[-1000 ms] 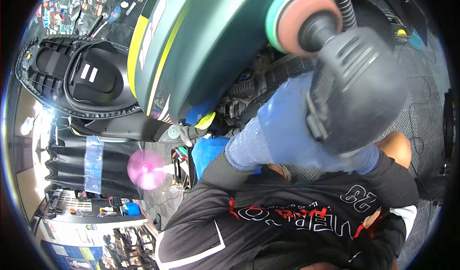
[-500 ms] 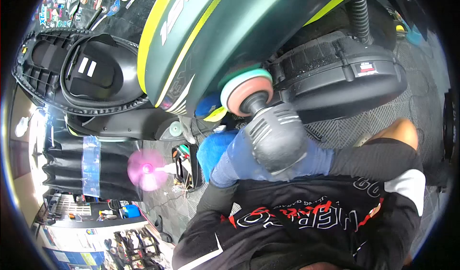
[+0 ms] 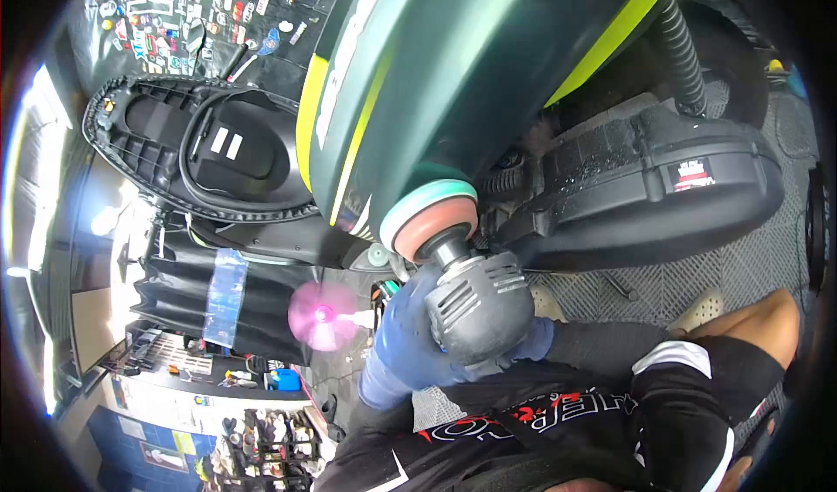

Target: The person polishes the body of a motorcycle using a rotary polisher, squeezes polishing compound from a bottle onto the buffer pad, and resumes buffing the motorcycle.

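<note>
**Two gloved hands bring a polisher to a green panel**

The upturned seat (image 3: 240, 147) lies at ten o'clock, underside showing; the pink fan (image 3: 323, 316) stands at eight. Just below centre, the left hand (image 3: 397, 348) is clamped on the polisher (image 3: 482, 309), apparently to steady it near its neck. Its pad (image 3: 436, 223) tilts towards the panel (image 3: 436, 82) at twelve, presumably to follow the curve. The right hand (image 3: 539, 339), at five, sits behind the housing; its fingers are hidden, so its grip is unclear. The black casing (image 3: 645, 213) lies at three.
</note>
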